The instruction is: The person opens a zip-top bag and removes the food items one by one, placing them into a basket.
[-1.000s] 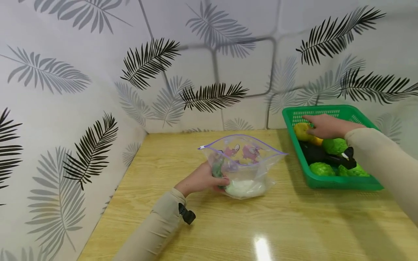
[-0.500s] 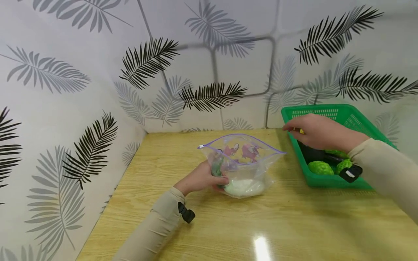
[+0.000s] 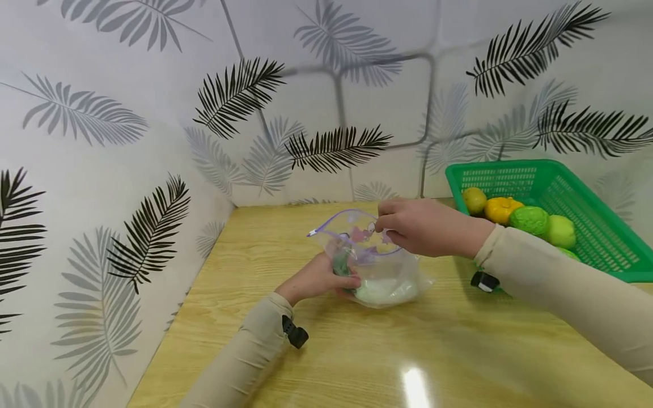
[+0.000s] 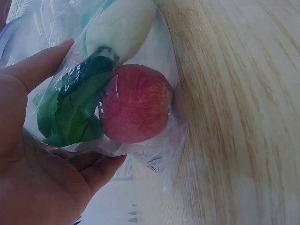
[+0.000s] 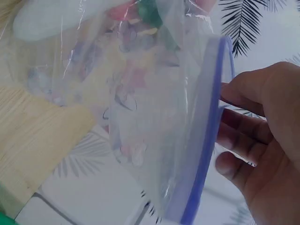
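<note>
A clear zip bag (image 3: 388, 266) with a purple-edged open mouth stands on the table. Inside lie a red apple-like fruit (image 4: 135, 104), a dark green leafy vegetable (image 4: 70, 105) and a long white vegetable (image 4: 123, 26). My left hand (image 3: 321, 279) grips the bag's left side, thumb in front and fingers beneath, pressing around the leafy part. My right hand (image 3: 425, 226) is at the right of the mouth, thumb and curled fingers at the purple rim (image 5: 209, 136), whose edge partly hides the fingertips. No vegetable shows in that hand.
A green plastic basket (image 3: 619, 272) stands at the back right. It holds a yellow-green round fruit (image 3: 474, 201), an orange-yellow pumpkin (image 3: 502, 209) and several green pieces. A leaf-patterned cloth wall (image 3: 316, 113) rises behind the wooden table (image 3: 255, 243).
My right hand has moved left from over the basket to the bag's mouth. The bag's rim has shifted inward on that side. My left hand has stayed put on the bag.
</note>
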`<move>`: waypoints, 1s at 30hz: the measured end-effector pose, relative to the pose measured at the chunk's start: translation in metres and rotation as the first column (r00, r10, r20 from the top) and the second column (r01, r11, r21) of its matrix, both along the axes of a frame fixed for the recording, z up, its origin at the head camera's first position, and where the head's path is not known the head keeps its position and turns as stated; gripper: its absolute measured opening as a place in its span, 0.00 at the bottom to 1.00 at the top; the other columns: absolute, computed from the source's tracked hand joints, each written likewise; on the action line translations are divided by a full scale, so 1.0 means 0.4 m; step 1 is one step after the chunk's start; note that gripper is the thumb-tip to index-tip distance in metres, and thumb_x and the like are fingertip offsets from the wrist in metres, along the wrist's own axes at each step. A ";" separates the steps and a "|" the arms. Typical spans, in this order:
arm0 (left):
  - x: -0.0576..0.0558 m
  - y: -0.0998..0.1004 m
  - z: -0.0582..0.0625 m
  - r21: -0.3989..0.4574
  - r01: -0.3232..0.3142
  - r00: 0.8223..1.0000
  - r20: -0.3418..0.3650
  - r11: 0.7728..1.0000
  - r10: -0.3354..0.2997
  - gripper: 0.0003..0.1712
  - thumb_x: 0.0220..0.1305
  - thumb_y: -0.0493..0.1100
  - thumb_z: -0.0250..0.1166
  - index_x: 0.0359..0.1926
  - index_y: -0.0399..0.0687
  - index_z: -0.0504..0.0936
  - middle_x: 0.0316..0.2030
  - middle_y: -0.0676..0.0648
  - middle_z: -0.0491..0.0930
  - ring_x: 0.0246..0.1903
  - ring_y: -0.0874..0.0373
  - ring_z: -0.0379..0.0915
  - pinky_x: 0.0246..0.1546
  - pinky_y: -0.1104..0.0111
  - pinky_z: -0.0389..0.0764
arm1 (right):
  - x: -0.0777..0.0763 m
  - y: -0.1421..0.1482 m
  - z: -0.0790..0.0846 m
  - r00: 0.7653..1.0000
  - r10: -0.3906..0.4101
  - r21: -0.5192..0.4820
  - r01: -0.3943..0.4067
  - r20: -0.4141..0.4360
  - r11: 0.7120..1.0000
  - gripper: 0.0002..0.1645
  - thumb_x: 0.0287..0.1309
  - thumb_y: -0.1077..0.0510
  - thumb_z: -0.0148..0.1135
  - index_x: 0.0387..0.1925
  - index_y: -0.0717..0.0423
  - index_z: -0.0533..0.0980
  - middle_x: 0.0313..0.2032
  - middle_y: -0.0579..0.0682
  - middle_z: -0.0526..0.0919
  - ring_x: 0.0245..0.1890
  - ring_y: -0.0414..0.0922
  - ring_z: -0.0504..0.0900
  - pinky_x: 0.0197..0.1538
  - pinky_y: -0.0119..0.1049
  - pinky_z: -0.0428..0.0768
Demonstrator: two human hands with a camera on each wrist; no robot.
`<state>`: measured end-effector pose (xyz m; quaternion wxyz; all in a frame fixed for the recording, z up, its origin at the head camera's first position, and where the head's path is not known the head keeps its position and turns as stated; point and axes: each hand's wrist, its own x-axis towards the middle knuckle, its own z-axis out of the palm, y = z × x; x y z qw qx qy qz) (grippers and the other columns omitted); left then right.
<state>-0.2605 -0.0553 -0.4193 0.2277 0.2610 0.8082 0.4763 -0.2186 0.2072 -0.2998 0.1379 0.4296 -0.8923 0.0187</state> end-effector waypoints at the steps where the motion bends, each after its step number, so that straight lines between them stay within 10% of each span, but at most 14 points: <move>1: 0.000 0.000 0.001 -0.019 -0.005 1.000 -0.016 1.000 0.005 0.61 0.59 0.51 0.76 0.78 0.51 0.42 0.44 0.47 0.85 0.37 0.58 0.83 0.44 0.58 0.84 | -0.002 -0.007 -0.006 0.999 0.026 0.000 -0.026 -0.040 1.000 0.07 0.63 0.62 0.65 0.41 0.52 0.85 0.34 0.46 0.75 0.31 0.40 0.72 0.31 0.31 0.75; 5: -0.004 0.003 0.005 -0.056 -0.012 0.997 -0.075 0.998 0.008 0.64 0.57 0.53 0.77 0.79 0.51 0.41 0.50 0.45 0.82 0.43 0.59 0.80 0.46 0.67 0.80 | -0.005 -0.039 -0.022 0.995 0.054 0.051 -0.049 -0.086 0.997 0.05 0.60 0.65 0.66 0.33 0.51 0.83 0.30 0.45 0.74 0.27 0.40 0.72 0.24 0.31 0.71; 15: -0.008 0.004 0.000 0.013 0.095 0.993 -0.071 0.995 -0.093 0.34 0.60 0.43 0.75 0.64 0.47 0.70 0.38 0.49 0.86 0.33 0.62 0.83 0.37 0.56 0.86 | -0.069 -0.103 -0.083 0.950 -0.050 0.218 -0.020 0.308 0.976 0.22 0.66 0.64 0.60 0.59 0.69 0.74 0.34 0.51 0.87 0.40 0.50 0.86 0.45 0.42 0.83; 25: -0.004 0.003 -0.011 0.002 0.100 0.995 -0.027 0.995 -0.100 0.24 0.61 0.43 0.74 0.56 0.47 0.77 0.41 0.50 0.86 0.34 0.59 0.84 0.37 0.52 0.86 | -0.097 -0.137 -0.133 0.897 -0.173 0.347 0.023 0.407 0.938 0.27 0.72 0.57 0.48 0.66 0.68 0.70 0.67 0.66 0.71 0.63 0.57 0.75 0.57 0.66 0.75; 30: -0.007 -0.001 -0.016 0.006 0.115 0.993 -0.039 0.993 -0.114 0.24 0.61 0.41 0.74 0.57 0.48 0.77 0.45 0.48 0.84 0.38 0.60 0.83 0.36 0.53 0.87 | -0.109 -0.150 -0.148 0.886 -0.180 0.383 0.003 0.428 0.924 0.26 0.72 0.56 0.46 0.63 0.66 0.73 0.69 0.66 0.68 0.68 0.59 0.69 0.59 0.75 0.68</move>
